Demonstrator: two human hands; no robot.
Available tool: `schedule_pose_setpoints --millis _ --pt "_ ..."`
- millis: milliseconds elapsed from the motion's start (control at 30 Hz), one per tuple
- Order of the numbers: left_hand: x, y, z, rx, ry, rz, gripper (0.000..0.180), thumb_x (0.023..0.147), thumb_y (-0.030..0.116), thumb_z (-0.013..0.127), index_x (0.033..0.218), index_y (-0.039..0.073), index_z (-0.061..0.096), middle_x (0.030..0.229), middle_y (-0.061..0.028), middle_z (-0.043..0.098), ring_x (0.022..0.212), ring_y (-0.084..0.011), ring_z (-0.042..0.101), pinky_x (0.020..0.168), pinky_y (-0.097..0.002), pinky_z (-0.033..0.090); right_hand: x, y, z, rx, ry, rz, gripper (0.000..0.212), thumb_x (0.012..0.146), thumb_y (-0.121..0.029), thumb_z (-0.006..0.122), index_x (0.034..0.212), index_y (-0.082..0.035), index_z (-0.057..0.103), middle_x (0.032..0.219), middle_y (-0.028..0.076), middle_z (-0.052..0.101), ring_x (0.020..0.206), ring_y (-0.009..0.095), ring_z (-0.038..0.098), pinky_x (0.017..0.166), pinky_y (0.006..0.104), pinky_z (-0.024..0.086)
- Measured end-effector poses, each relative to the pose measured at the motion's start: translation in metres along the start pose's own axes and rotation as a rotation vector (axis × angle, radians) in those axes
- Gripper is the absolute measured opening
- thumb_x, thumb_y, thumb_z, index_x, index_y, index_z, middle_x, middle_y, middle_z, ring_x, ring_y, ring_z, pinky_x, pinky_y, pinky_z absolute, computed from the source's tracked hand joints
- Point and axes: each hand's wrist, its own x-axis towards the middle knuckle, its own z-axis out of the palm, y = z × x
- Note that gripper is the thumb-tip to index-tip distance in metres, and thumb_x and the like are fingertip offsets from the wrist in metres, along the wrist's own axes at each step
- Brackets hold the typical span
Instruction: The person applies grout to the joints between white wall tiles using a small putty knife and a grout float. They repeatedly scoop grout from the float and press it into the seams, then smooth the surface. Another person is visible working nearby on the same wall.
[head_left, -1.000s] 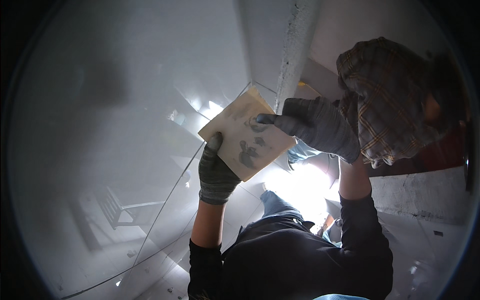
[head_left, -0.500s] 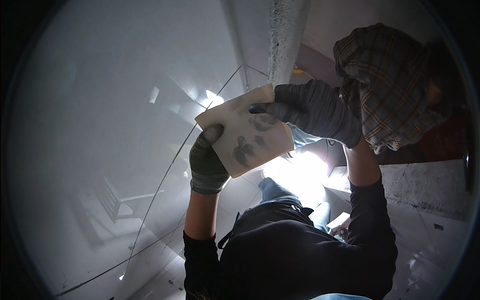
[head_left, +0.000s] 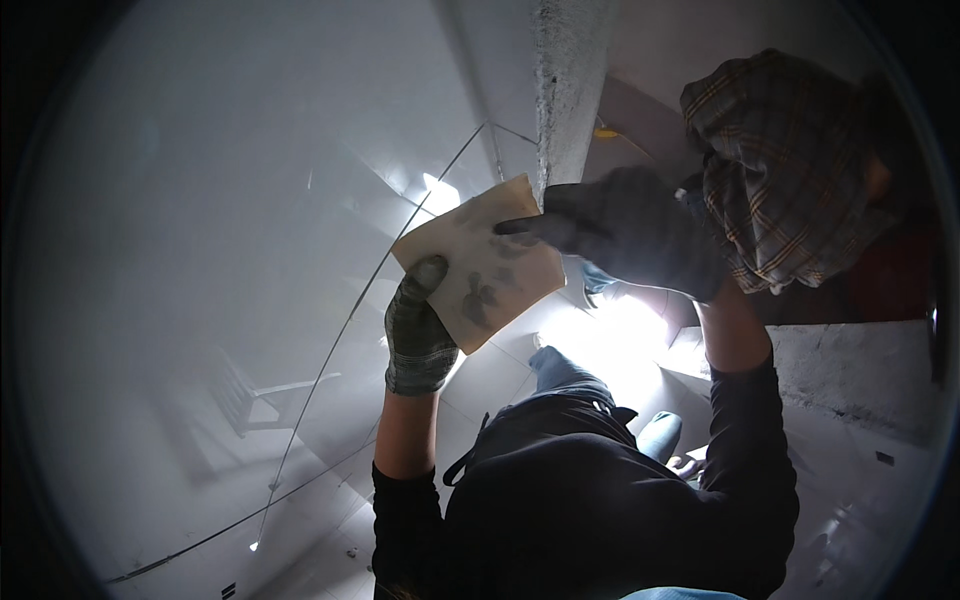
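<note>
A pale, roughly rectangular sheet (head_left: 440, 243) with dark smudges is held up in front of me, slightly curved along its right edge. My left hand (head_left: 418, 330), in a dark knitted glove, is closed on the lower left side, thumb on the face and fingers hidden behind. My right hand (head_left: 635, 235), also gloved and blurred by motion, pinches the upper right edge. One dark digit lies across the face there; its other fingers cannot be made out.
A smooth grey-white wall (head_left: 250, 180) fills the left. A rough-edged pillar (head_left: 570, 90) rises behind the sheet. At right, near my right hand, is plaid cloth (head_left: 785, 170) on a person. A rough ledge (head_left: 850, 365) runs below it. Bright light (head_left: 625, 345) glares off the floor.
The sheet's right edge has shifted left and now bows inward. My right hand has moved slightly and blurred. The plaid cloth sits a little further right. My left hand keeps its grip.
</note>
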Motion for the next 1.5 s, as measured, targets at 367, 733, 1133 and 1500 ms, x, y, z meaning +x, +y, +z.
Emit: schedule_pose_setpoints --millis 367,733,1133,1500 --pt "-0.001 -0.017 0.007 0.242 0.037 0.095 0.057 0.086 0.027 0.056 0.129 -0.007 0.038 0.119 -0.0203 0.051 0.107 -0.0298 0.054 0.090 -0.0407 0.047 -0.002 0.021 -0.007 -0.080 0.051 0.247 0.039 0.094 -0.043 0.041 0.107 -0.014 0.063 0.075 0.008 0.066 0.066 0.020 0.065 0.062 0.0308 0.052" --pt "-0.001 -0.033 -0.018 0.154 0.035 0.012 0.050 0.090 0.027 0.053 0.127 -0.003 0.041 0.119 -0.0168 0.051 0.108 -0.0271 0.053 0.091 -0.0389 0.045 0.010 0.015 0.018 -0.175 0.092 -0.060 0.039 0.093 -0.043 0.041 0.102 -0.009 0.060 0.079 0.002 0.064 0.068 0.018 0.062 0.057 0.0286 0.050" --pt "-0.028 -0.035 -0.067 -0.137 0.177 -0.135 0.048 0.088 0.023 0.055 0.126 -0.003 0.042 0.118 -0.0181 0.054 0.106 -0.0301 0.055 0.089 -0.0424 0.048 0.063 0.017 0.020 1.987 0.070 0.137 0.030 0.094 -0.036 0.050 0.091 -0.006 0.051 0.074 0.004 0.057 0.064 0.012 0.057 0.062 0.0255 0.047" --pt "-0.057 -0.041 -0.073 -0.179 0.418 -0.082 0.052 0.084 0.022 0.055 0.127 -0.003 0.040 0.119 -0.0216 0.052 0.107 -0.0370 0.054 0.090 -0.0494 0.047 0.170 -0.008 -0.057 1.967 0.638 -0.054 0.039 0.092 -0.043 0.050 0.073 -0.010 0.051 0.053 0.000 0.048 0.049 0.008 0.045 0.054 0.0223 0.039"
